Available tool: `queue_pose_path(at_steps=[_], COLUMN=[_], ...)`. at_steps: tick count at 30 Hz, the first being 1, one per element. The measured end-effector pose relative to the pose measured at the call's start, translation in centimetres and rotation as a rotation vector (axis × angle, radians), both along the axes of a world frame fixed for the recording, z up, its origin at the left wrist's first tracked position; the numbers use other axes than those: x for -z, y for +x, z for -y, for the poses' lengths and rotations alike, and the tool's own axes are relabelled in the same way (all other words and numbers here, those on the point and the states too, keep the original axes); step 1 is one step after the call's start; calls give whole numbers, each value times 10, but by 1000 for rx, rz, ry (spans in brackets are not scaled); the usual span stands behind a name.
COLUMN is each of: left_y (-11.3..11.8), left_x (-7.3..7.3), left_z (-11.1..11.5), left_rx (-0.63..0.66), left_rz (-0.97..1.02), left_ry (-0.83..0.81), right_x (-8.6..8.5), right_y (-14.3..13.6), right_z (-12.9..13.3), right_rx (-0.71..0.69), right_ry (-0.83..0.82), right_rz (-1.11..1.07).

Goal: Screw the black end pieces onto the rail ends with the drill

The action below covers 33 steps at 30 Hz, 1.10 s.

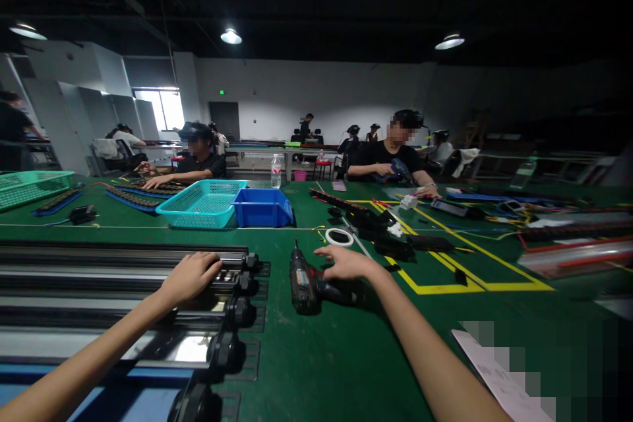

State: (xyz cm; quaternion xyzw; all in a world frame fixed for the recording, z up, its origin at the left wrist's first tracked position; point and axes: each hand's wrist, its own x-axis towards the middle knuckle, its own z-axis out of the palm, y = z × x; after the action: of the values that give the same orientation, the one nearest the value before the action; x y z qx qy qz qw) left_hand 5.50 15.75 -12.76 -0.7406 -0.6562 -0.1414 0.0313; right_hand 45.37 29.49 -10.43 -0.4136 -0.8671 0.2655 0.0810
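My left hand point(192, 277) lies palm down on a row of long metal and black bars point(99, 283) with black round fittings point(240, 311) at their right ends. Its fingers are spread over the bars and hold nothing. Just right of centre, my right hand point(343, 262) hovers with fingers apart over the grip end of a black cordless drill point(304, 283). The drill lies on its side on the green table point(316, 369), its bit pointing away from me. A white ring point(339, 237) sits right behind my right fingertips.
A teal basket point(205, 204) and a blue bin point(262, 208) stand beyond the bars. Dark strips and parts point(395, 244) lie over yellow tape lines point(435, 290). A paper sheet point(494, 376) is at the near right. Across the table, a person holds a blue drill point(401, 171).
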Motion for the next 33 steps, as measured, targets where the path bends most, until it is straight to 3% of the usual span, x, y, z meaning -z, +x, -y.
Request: queue_pose_path(at_steps=[3,6,20,27,33], left_y=[1,2,1,0,-1], left_x=[-1,-1,0,0,2], left_z=[1,1,0,1,1], left_rx=[-3,-3,-2,-11,-8], left_rz=[-3,-13,-14,-37,-42], left_ry=[10,27,27,29,31], right_x=[1,9,46,24,15], right_y=[7,10,8,-16,-69], right_z=[-26,-47,-72,-63,-73], right_rx=[271,390,325,300,287], right_ry=[164,216,175,230,72], right_rz=[-7,2,-46,-194,-382])
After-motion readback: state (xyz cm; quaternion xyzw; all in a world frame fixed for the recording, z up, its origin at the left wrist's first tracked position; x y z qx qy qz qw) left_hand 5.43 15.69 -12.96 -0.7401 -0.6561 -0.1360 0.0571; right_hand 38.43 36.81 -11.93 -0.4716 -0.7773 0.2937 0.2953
